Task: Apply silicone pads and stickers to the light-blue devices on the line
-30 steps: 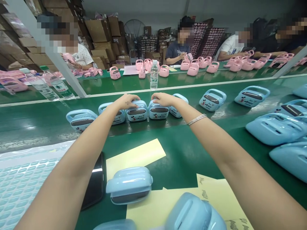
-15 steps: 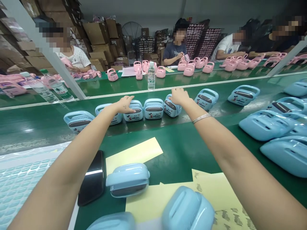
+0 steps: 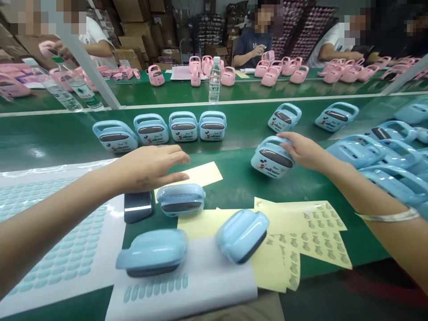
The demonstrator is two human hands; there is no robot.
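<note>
Head camera, at the green bench: my right hand point(image 3: 302, 151) curls its fingers over the handle end of a blue printed case point(image 3: 272, 158), gripping it tilted just short of the belt, near the middle of the bench. My left hand point(image 3: 150, 167) hovers flat and holds nothing, fingers stretched out and nearly together, above a yellow strip point(image 3: 200, 174) and just behind a plain case point(image 3: 181, 199) that lies beside a dark phone point(image 3: 137, 206). Done, by the look of it: a row of four cases point(image 3: 183, 126) stands side by side on the belt point(image 3: 40, 142), mouse print facing me, with two more cases point(image 3: 284, 117) farther right. Outstanding, I judge: two plain shells point(image 3: 242, 234) lying on sticker sheets point(image 3: 310, 232) close to me, and a heap of blue shells point(image 3: 384, 156) at my right. Across the belt, co-workers handle pink cases point(image 3: 267, 78).
</note>
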